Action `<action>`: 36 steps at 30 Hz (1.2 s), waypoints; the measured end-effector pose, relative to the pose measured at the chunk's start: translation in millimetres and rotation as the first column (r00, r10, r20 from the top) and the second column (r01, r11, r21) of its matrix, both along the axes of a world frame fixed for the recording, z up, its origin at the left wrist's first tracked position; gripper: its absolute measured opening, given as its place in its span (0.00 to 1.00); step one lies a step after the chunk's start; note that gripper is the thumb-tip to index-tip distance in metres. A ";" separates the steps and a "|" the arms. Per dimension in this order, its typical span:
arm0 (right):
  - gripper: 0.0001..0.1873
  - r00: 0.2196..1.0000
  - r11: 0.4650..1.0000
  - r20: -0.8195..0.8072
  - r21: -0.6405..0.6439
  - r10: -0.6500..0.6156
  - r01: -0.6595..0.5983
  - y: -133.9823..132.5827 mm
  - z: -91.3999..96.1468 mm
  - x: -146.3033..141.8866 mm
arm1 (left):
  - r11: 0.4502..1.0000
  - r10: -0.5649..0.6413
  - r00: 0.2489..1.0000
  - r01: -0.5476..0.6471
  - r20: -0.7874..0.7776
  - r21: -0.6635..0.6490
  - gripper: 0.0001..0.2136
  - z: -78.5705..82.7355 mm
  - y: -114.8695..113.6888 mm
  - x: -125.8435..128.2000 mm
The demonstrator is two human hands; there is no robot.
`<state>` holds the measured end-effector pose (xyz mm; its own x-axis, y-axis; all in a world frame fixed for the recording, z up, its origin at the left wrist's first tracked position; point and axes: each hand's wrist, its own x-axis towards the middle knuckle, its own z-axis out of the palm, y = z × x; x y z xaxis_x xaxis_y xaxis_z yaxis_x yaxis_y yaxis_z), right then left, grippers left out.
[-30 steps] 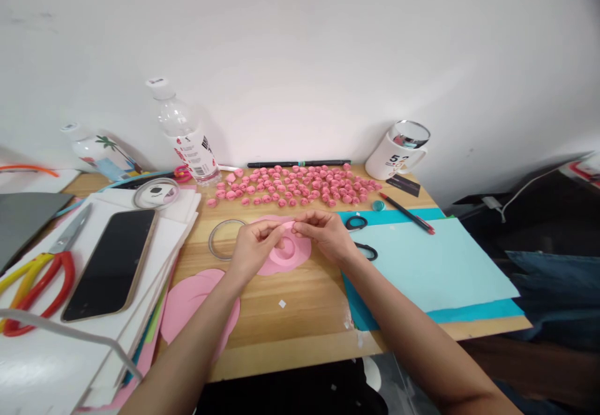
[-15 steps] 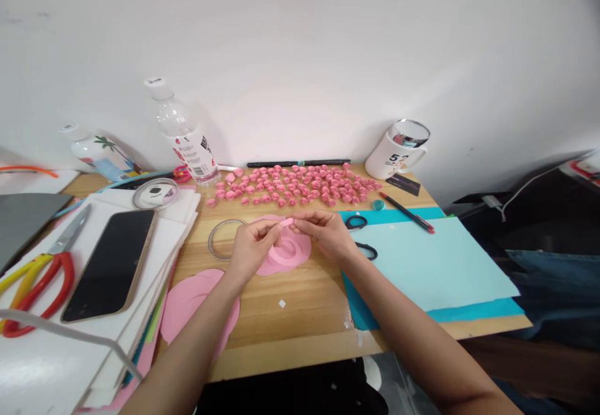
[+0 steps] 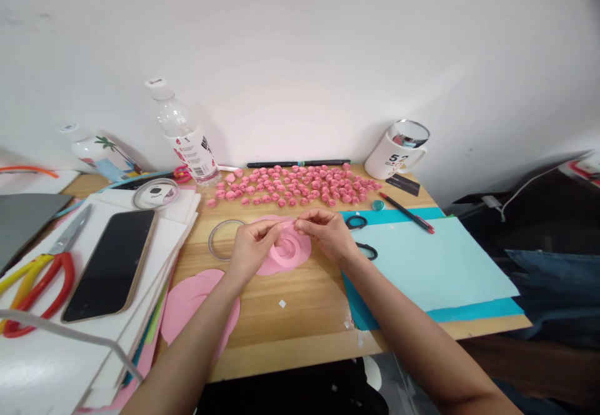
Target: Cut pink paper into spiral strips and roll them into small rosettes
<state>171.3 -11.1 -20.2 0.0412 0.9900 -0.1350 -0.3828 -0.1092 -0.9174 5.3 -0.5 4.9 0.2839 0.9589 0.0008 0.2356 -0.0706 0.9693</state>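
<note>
My left hand and my right hand meet over the middle of the table, thumbs and fingers closed in a pinch. Between them is a pink paper spiral strip, part of it hidden behind the left fingers. Its curled loops hang below my fingertips, over more pink paper lying on the wood. Beside my left hand lies a roll of tape. Under my left forearm rests a stack of pink paper rounds. Beyond both hands are many small rolled pink paper roses.
Black-handled scissors and a pen lie on light blue paper sheets at right. A white mug and a bottle stand by the wall. At left, a phone and red-yellow scissors lie on white sheets.
The right fingertips have shifted slightly right along the pink strip. Its loops below look more tightly curled. The left hand stays almost in place.
</note>
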 end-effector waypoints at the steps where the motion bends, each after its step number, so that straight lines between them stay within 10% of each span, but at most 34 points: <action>1: 0.08 1.000 1.000 -0.003 -0.005 -0.006 0.006 0.3 -0.6 0.1 | 1.000 -0.002 1.000 0.002 0.002 0.001 0.14 -0.4 0.3 -0.1; 36: 0.11 0.998 0.998 -0.025 -0.041 0.051 -0.052 1.2 -3.8 1.8 | 0.999 0.045 0.999 -0.045 0.022 -0.016 0.13 1.1 0.1 -0.2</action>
